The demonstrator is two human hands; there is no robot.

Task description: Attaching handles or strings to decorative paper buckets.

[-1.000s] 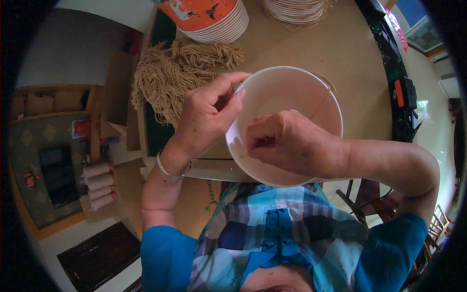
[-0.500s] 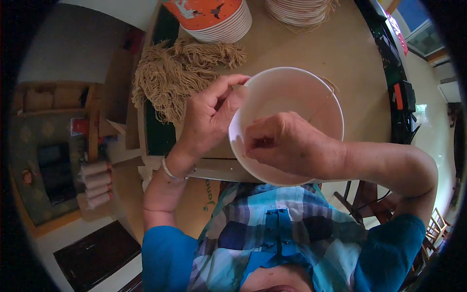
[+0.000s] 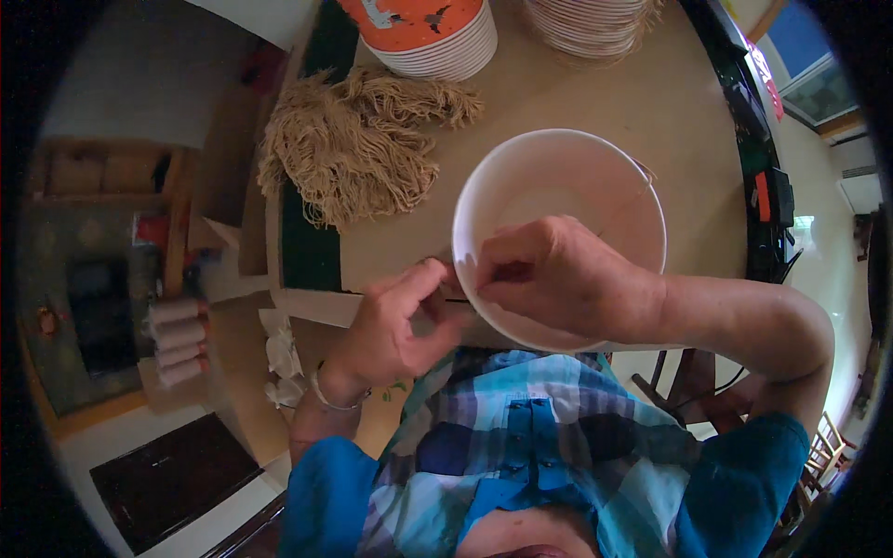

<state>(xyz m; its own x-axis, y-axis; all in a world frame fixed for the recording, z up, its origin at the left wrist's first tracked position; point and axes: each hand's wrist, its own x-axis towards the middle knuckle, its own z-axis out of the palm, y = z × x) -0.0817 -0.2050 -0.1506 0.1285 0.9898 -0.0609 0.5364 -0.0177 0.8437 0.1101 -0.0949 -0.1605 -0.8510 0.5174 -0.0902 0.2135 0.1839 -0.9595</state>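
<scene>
A white bucket (image 3: 567, 172), mouth up at the near edge of the surface (image 3: 698, 209), surrounds the curled fingers of a right hand (image 3: 572, 284), which reach down inside near its left wall. Those fingertips are drawn together; whether they pinch anything cannot be told, as the hand covers them. A thin tan cord (image 3: 645, 170) shows at the rim, to the right of and beyond the same fingers. The bucket looks thin-walled and light, likely stiff enough to keep its round shape yet prone to dent or slide under a hard push; its smooth side may slip, making the rim the surest hold. The cord appears limp, best taken near its end.

Just outside the left wall, a left hand (image 3: 391, 321) holds thumb and forefinger well apart, with nothing visible between them. Beyond its fingers lies a loose heap of tan strands (image 3: 353, 153), soft and easily tangled by the look of it; farther off stand nested orange-and-white buckets (image 3: 437, 46).
</scene>
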